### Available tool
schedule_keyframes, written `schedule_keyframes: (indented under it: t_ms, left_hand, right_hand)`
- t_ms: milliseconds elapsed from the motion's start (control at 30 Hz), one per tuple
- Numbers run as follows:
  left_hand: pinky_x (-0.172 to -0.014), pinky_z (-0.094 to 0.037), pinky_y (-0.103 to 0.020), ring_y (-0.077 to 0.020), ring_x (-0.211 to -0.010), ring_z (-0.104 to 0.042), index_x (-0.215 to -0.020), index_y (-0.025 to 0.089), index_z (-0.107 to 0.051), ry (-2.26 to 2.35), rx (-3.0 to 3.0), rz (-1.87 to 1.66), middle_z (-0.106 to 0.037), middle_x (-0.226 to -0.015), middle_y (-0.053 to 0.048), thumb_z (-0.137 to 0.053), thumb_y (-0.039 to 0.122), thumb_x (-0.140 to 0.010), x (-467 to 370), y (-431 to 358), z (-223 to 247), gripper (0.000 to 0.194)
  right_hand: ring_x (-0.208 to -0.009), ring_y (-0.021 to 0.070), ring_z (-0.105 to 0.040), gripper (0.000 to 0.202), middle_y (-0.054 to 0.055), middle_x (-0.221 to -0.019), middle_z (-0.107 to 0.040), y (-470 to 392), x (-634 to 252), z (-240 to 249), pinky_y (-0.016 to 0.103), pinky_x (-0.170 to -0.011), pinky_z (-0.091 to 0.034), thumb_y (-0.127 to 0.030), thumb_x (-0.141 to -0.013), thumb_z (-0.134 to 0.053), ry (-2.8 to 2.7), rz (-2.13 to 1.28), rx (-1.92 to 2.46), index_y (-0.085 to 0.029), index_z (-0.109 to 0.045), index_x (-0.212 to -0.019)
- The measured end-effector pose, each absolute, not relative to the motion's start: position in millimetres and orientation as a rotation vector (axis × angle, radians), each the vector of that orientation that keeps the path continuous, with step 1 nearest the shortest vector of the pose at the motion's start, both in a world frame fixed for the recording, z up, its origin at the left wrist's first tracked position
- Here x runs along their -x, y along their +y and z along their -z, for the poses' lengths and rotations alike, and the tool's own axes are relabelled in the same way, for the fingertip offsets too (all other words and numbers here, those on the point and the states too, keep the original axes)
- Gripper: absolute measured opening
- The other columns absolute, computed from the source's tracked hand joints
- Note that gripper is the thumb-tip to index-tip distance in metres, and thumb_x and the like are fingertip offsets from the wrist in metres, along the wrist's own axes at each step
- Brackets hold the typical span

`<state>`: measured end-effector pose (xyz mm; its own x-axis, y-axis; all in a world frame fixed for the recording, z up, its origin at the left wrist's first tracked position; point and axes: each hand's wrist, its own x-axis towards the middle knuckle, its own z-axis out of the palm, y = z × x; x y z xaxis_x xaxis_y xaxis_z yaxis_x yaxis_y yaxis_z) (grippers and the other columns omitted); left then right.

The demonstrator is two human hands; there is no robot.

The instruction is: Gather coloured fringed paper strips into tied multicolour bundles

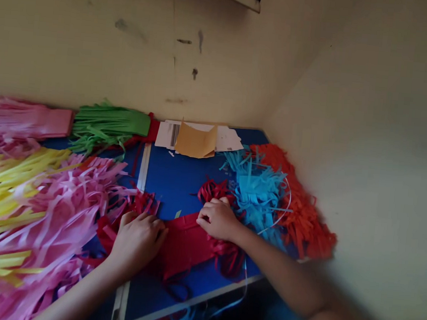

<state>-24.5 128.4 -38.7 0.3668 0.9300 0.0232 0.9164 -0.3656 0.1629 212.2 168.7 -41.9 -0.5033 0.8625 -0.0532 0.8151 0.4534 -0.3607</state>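
A dark red paper sheet (183, 244) with fringed ends lies across the blue table (174, 181). My left hand (139, 238) rests on its left part with the fingers curled over the red paper. On the right part, near the upper edge, my right hand (218, 218) has its fingers bent together on the paper. Red fringe bunches out beyond both hands, and some of it hangs near the table's front edge. What lies under the fingers of each hand is hidden.
Pink and yellow (5, 191) fringes cover the left side. Green fringe (112, 124) and white cards with a brown piece (196, 139) lie along the wall. Blue fringe (258, 189), orange fringe (301, 217) and a thin white string are at the right.
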Motion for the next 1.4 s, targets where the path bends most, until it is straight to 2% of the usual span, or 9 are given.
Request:
schedule_keyframes:
  t_ms: [167,267,333,433,600,833,1067,1233,1400]
  left_hand:
    - [-0.085,-0.033,-0.046,-0.0279,-0.086,-0.063,-0.079,0.021,-0.068,1.729,-2.631,-0.145,-0.07,-0.079,-0.006,-0.049,0.031,-0.092,19.9,130.2,32.1,0.025]
    - [-0.093,-0.031,-0.046,-0.0256,-0.09,-0.061,-0.093,0.029,-0.069,1.596,-2.837,-0.302,-0.071,-0.087,-0.001,-0.056,0.019,-0.089,18.0,125.1,31.0,0.017]
    - [-0.096,-0.031,-0.045,-0.0245,-0.093,-0.06,-0.091,0.031,-0.069,1.501,-2.923,-0.394,-0.072,-0.091,0.001,-0.059,0.011,-0.085,16.6,121.6,32.1,0.023]
    - [-0.096,-0.032,-0.044,-0.0241,-0.094,-0.06,-0.087,0.028,-0.07,1.469,-2.989,-0.483,-0.073,-0.095,0.001,-0.06,0.008,-0.083,13.1,119.6,35.1,0.022]
    - [-0.094,-0.034,-0.044,-0.0229,-0.086,-0.06,-0.079,0.023,-0.068,1.462,-3.01,-0.64,-0.072,-0.08,-0.001,-0.058,0.016,-0.087,3.7,124.8,37.5,0.014]
    - [-0.09,-0.034,-0.043,-0.0223,-0.085,-0.06,-0.078,0.021,-0.067,1.489,-3.041,-0.724,-0.071,-0.077,0.0,-0.056,0.014,-0.088,0.0,130.3,40.5,0.017]
    - [-0.087,-0.035,-0.042,-0.022,-0.09,-0.062,-0.094,0.02,-0.07,1.34,-3.078,-0.711,-0.075,-0.088,-0.001,-0.045,0.006,-0.091,10.7,119.0,47.8,0.029]
    - [-0.083,-0.034,-0.043,-0.0241,-0.089,-0.062,-0.096,0.025,-0.072,1.277,-2.946,-0.762,-0.076,-0.088,-0.001,-0.044,0.018,-0.095,31.4,120.5,59.4,0.029]
    - [-0.076,-0.035,-0.037,-0.0198,-0.078,-0.062,-0.082,0.032,-0.075,1.345,-2.711,-0.785,-0.076,-0.082,0.003,-0.055,0.037,-0.092,40.3,128.8,70.2,0.023]
  right_hand:
    - [-0.086,0.019,-0.055,0.013,0.001,-0.086,-0.07,165.2,-206.9,34.0,0.036,-0.078,-0.027,-0.032,-0.084,-0.068,-2.585,-0.323,1.568,-0.02,-0.067,-0.08]
    - [-0.097,0.0217,-0.052,0.006,0.004,-0.1,-0.069,160.3,-207.5,30.3,0.04,-0.083,-0.027,-0.024,-0.089,-0.062,-2.672,-0.041,1.318,-0.019,-0.066,-0.09]
    - [-0.102,0.0222,-0.05,0.01,0.004,-0.102,-0.069,158.3,-208.8,30.3,0.043,-0.086,-0.026,-0.019,-0.092,-0.057,-2.748,0.069,1.072,-0.02,-0.067,-0.089]
    - [-0.101,0.023,-0.048,0.018,0.005,-0.094,-0.069,158.4,-208.5,35.3,0.044,-0.086,-0.027,-0.024,-0.094,-0.055,-2.803,0.158,0.833,-0.018,-0.067,-0.082]
    - [-0.091,0.0214,-0.048,0.022,0.005,-0.083,-0.067,165.1,-201.9,48.6,0.042,-0.083,-0.028,-0.014,-0.094,-0.053,-2.806,0.31,0.76,-0.015,-0.065,-0.075]
    - [-0.093,0.021,-0.049,0.015,0.004,-0.092,-0.068,167.0,-196.6,45.6,0.043,-0.082,-0.029,-0.029,-0.091,-0.059,-2.696,0.172,0.956,-0.018,-0.066,-0.083]
    - [-0.087,0.0189,-0.049,0.024,0.003,-0.081,-0.067,154.7,-202.0,55.0,0.04,-0.079,-0.029,-0.016,-0.099,-0.047,-2.699,0.297,0.825,-0.017,-0.065,-0.082]
    - [-0.091,0.0162,-0.053,0.015,-0.002,-0.087,-0.072,160.4,-228.3,70.8,0.038,-0.082,-0.026,-0.025,-0.095,-0.061,-2.516,-0.006,0.893,-0.024,-0.072,-0.084]
    - [-0.09,0.0155,-0.056,0.01,0.0,-0.096,-0.071,164.6,-235.2,70.2,0.034,-0.079,-0.027,-0.031,-0.082,-0.077,-2.439,-0.28,1.026,-0.024,-0.075,-0.076]
